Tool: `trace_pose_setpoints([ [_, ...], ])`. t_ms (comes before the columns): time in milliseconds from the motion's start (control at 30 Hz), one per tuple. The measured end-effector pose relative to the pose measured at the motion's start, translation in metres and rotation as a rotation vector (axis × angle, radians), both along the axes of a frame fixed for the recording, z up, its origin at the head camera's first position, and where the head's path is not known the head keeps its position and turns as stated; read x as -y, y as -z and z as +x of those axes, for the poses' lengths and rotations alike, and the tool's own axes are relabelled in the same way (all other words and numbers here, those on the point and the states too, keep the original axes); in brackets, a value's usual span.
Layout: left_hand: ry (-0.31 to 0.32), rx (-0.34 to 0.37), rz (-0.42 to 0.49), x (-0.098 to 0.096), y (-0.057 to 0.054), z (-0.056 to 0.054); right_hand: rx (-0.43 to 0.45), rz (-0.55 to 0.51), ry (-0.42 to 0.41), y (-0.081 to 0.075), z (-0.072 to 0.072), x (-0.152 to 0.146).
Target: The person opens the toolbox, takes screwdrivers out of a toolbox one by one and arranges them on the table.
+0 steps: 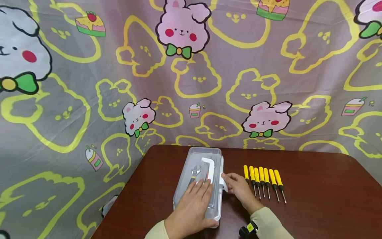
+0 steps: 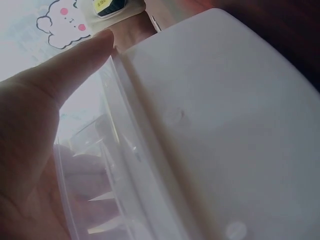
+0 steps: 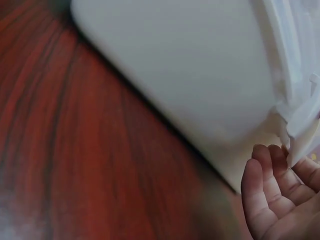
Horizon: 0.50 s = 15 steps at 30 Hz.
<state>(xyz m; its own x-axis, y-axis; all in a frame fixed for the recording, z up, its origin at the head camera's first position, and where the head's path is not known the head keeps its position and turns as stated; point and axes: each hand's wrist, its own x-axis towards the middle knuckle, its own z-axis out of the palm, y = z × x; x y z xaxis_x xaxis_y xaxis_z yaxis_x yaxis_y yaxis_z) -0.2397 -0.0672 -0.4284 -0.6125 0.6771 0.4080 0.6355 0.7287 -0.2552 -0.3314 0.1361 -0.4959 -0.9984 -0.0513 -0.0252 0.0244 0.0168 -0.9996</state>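
A plastic toolbox with a clear lid and white base stands on the table, its long side running away from me. Through the lid show an adjustable wrench and a white bent bar, which may be the lid's handle. My left hand lies over the lid's near part with fingers extended, its thumb at the front edge. At the box's right side, my right hand pinches the white latch, which sticks outward. In the right wrist view the latch meets the fingertips beside the white wall.
Several screwdrivers with yellow and black handles lie in a row right of the box, tips toward me. The dark red-brown table extends further right. A patterned cloth hangs behind and to the left.
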Motion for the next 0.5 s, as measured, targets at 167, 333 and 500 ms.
trace_pose_setpoints([
  [167,-0.002,0.009,0.001,-0.0003,-0.0007,-0.0007,0.019,-0.020,-0.009,0.0051,-0.0004,0.0012],
  [333,-0.009,0.009,0.000,-0.0009,-0.0004,-0.0006,0.029,-0.029,-0.009,0.0061,-0.0008,0.0016],
  [500,-0.017,0.020,-0.002,-0.0013,-0.0001,-0.0007,0.030,-0.021,-0.008,0.0079,-0.0011,0.0014],
])
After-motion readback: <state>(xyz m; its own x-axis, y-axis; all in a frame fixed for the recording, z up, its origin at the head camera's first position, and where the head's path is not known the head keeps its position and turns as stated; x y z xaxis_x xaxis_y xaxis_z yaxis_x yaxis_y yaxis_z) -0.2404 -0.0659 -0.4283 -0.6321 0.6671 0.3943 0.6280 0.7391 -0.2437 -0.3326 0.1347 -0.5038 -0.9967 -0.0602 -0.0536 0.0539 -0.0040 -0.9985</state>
